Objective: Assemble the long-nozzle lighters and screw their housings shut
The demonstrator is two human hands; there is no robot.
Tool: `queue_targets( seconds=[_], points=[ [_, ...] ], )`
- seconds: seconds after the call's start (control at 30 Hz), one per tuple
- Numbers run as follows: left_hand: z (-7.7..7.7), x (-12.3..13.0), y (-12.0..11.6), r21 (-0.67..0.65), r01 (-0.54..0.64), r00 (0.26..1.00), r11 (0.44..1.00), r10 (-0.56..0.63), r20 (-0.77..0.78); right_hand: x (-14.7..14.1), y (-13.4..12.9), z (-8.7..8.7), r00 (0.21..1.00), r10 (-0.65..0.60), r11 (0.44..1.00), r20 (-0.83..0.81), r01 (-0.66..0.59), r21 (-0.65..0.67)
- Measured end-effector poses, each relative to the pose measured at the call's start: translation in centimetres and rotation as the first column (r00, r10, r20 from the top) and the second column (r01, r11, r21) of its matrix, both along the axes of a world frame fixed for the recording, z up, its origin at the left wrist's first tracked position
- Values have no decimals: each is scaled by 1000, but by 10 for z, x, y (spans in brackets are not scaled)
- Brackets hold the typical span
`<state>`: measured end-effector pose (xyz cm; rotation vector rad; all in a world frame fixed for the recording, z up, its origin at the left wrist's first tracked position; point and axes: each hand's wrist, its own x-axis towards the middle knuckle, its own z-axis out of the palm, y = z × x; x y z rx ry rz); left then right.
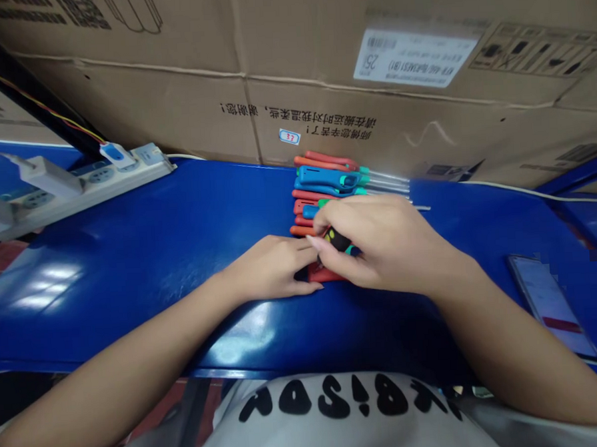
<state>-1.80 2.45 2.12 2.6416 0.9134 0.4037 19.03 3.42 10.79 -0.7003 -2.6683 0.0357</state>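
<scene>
Lighter (327,274) red, partly covered

Right hand (394,245) grips dark handle (338,240) | left hand (275,268) at red lighter (327,274)
</scene>
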Motion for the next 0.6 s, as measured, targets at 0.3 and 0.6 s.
queue_targets(
  seconds=[0.3, 0.6],
  points=[
    [-2, 1, 0, 44, 7, 999, 999, -8, 36, 0, 0, 1, 1000, 5, 1000, -25, -6, -21],
    [-2, 2, 0, -7, -11, 999, 1000, 12, 40, 2, -1, 0, 999, 5, 1000, -34, -5, 10]
  ],
)
